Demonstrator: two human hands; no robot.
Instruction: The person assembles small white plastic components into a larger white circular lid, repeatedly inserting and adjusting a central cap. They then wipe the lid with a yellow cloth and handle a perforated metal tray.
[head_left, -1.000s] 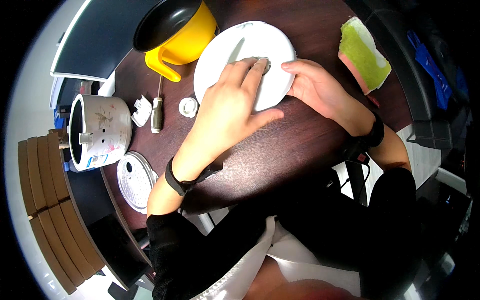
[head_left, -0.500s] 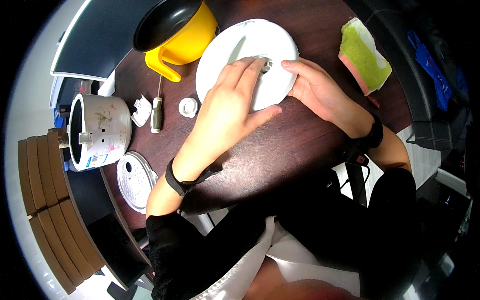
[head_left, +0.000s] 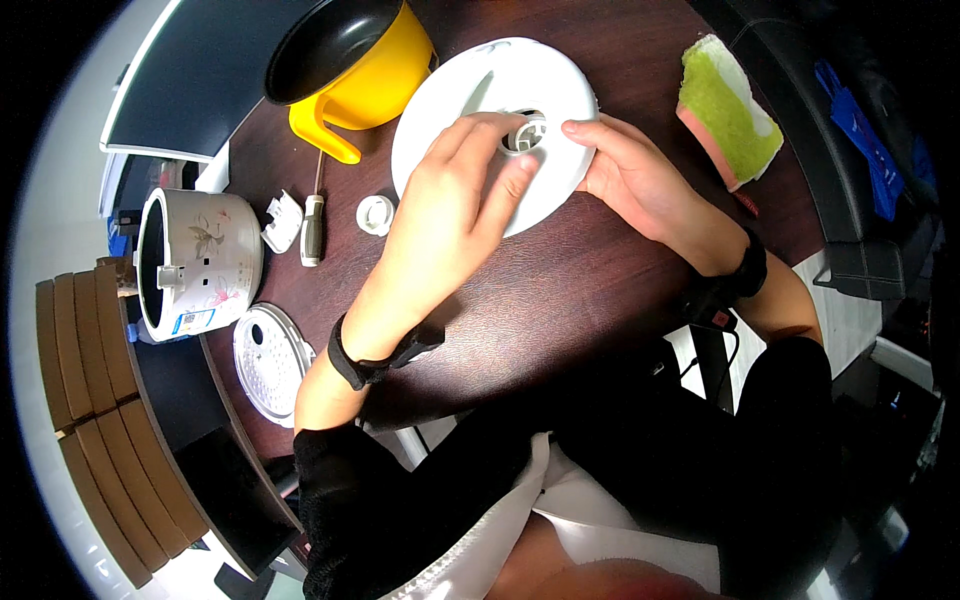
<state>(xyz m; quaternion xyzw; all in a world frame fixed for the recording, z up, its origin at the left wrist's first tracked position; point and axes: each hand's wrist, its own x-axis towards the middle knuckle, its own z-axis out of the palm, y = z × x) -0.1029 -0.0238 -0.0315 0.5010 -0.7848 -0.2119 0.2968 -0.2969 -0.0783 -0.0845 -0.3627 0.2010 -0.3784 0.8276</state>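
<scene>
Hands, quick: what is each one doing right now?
Left hand: open, lying flat on the white round lid.
Right hand: fingers on the lid's edge, steadying it; no closed grip.

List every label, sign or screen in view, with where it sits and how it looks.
Sticker label: low on the white cooker body, far left of the table; small rectangle, blue and white.
Floral print: on the same cooker's side; pinkish and dark.
No screens or signs show.

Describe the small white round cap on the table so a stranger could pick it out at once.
Start at the yellow pot at the far edge of the dark wooden table. Just nearer the person lies the small white round cap, beside the left hand. Unlike the large white disc, it is tiny and ring-shaped.
</scene>
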